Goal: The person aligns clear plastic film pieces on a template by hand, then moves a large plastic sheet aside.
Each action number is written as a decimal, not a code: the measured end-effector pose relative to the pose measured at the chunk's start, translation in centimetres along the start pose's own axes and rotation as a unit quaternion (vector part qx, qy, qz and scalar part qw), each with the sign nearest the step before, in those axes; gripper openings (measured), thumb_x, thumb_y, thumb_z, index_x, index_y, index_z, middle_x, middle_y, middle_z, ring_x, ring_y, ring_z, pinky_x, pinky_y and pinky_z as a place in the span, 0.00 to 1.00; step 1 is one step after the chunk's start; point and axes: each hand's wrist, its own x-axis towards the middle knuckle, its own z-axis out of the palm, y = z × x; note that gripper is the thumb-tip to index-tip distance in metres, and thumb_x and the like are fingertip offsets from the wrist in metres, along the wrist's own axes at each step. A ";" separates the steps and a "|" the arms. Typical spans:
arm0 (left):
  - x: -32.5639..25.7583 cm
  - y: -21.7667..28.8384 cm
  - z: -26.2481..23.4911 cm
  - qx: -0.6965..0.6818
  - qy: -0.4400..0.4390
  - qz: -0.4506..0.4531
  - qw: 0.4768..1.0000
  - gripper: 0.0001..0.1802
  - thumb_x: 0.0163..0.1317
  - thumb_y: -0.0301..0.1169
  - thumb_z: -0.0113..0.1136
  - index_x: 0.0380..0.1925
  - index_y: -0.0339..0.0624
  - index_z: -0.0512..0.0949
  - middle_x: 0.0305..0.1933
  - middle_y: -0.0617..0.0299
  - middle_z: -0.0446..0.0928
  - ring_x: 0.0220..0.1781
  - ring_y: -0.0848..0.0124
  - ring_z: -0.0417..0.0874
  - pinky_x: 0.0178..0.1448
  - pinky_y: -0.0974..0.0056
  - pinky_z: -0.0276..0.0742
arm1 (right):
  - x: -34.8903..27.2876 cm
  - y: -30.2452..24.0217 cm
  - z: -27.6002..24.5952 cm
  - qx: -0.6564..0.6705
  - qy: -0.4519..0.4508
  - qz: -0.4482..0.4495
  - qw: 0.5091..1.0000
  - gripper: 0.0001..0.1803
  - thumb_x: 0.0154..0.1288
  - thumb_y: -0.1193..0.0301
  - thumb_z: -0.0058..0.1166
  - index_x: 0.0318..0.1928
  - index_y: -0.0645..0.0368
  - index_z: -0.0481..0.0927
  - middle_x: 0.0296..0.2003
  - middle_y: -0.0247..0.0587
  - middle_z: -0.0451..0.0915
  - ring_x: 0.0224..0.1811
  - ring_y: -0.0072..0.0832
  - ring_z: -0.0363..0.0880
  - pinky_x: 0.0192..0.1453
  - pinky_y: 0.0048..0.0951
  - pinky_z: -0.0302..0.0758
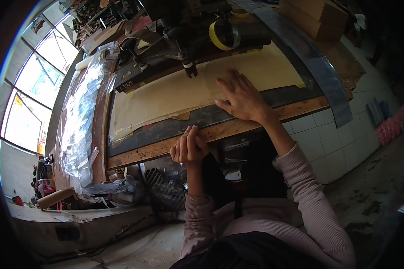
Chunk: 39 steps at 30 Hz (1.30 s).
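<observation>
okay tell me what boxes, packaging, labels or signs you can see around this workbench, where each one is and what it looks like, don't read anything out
Cardboard boxes: stacked at the top right behind the bench, plain brown, rectangular.
Clear plastic sheeting: heaped along the bench's left side, crinkled and shiny.
Yellow tape roll: on the machine, round, beyond the right hand.
Small label: on the dark machine base, too small to make out.
No screens or signs show.

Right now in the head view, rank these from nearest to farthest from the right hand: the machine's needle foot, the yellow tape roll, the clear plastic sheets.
From the right hand, flat on the pale sheet:
1. Needle foot, just up and left of the fingers.
2. Yellow tape roll, farther up, on top of the machine.
3. Clear plastic sheets, far left along the bench edge.
</observation>
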 end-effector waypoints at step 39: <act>0.1 0.8 -0.9 -0.025 -0.032 -0.030 0.999 0.16 0.65 0.36 0.46 0.28 0.48 0.84 0.26 0.70 0.84 0.33 0.76 0.86 0.41 0.73 0.67 | 0.3 -1.2 -3.0 0.035 -0.028 0.022 0.999 0.36 0.64 0.48 0.49 0.62 0.63 0.66 0.63 0.65 0.60 0.68 0.55 0.58 0.71 0.53 0.56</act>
